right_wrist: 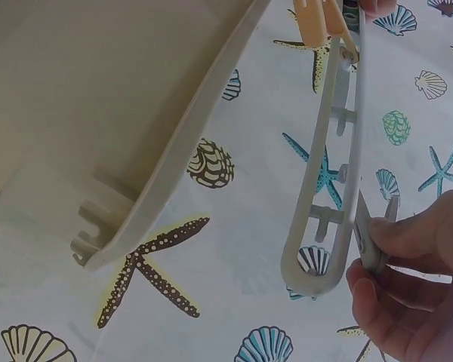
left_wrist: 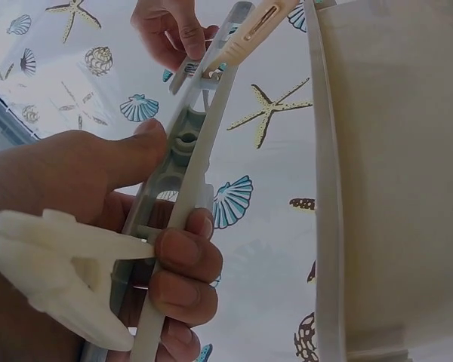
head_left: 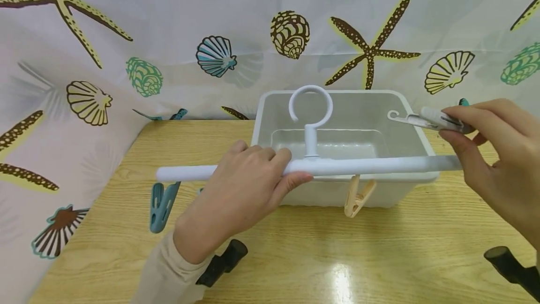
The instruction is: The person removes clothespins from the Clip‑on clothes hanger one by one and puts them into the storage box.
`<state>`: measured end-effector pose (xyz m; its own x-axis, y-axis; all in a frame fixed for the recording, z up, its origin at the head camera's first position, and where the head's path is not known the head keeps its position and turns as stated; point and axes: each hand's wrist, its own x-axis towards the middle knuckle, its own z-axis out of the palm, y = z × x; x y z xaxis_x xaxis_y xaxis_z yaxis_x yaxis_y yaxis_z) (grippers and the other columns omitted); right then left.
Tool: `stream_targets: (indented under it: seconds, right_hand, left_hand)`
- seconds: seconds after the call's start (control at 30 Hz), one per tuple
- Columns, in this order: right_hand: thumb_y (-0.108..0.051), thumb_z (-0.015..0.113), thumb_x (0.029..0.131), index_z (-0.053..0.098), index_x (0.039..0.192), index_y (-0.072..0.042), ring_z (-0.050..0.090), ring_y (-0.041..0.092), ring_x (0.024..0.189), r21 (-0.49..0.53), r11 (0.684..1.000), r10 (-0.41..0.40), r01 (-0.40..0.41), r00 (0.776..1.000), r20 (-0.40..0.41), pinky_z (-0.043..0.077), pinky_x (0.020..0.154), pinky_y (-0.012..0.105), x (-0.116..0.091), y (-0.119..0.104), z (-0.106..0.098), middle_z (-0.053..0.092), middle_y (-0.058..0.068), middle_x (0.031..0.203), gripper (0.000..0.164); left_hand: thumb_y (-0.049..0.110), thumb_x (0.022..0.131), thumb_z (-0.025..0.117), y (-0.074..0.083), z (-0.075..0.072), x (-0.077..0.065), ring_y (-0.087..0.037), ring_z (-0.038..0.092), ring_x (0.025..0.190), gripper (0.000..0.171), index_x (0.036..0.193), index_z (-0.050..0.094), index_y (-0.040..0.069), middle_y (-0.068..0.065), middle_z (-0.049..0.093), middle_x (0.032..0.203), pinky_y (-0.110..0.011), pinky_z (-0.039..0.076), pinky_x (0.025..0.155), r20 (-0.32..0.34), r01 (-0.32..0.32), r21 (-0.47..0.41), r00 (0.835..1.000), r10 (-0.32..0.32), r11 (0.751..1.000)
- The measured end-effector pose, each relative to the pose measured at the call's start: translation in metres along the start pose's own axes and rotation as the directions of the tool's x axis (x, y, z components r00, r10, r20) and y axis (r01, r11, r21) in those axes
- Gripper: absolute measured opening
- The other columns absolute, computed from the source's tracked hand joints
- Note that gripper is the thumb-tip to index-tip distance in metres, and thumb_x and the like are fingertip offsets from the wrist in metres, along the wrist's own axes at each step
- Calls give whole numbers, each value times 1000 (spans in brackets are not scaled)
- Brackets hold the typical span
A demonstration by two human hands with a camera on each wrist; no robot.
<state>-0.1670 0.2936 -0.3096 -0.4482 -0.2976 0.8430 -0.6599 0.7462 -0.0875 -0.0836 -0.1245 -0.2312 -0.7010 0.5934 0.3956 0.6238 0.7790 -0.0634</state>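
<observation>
My left hand grips a white clip hanger by its long bar, left of the centre. From the bar rises an open ring hook. A peach clothespin hangs under the bar's right half, and a teal clothespin under its left end. In the left wrist view a pale clothespin sits on the bar beside my left fingers. My right hand pinches a grey-white clothespin with a small hooked end between thumb and fingers, above the bar's right end.
Behind the hanger a white plastic basin stands on the wooden table. A cloth printed with shells and starfish surrounds the back and left. Black camera mounts stick out at both wrists.
</observation>
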Motion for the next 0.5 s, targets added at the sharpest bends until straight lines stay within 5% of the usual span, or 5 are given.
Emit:
stream_targets:
  seconds: [0.07,0.2,0.5]
  right_hand:
    - [-27,71,89,71,113,-5,63,23,82,-34,999,-23,24,999,35,40,74,15,31,-53,-14,68,10,101,33]
    - [-46,41,102,67,104,10,58,25,73,-77,996,-35,43,995,94,33,71,10,70,-118,-30,65,21,90,61]
    - [-35,46,102,67,104,4,58,25,66,-157,979,-99,133,973,207,40,58,32,89,-126,-29,64,14,90,44]
  left_hand:
    - [46,95,56,0,0,0,-11,40,49,41,74,45,13,6,36,56,-28,30,54,3,-4,5,1000,4,1000]
    - [46,96,55,1,1,1,-12,40,49,41,74,45,13,5,36,56,-29,30,54,18,-13,9,1000,13,1000]
    - [47,96,54,1,3,3,-12,44,50,40,74,46,14,5,37,56,-30,32,54,31,-26,11,999,26,1000]
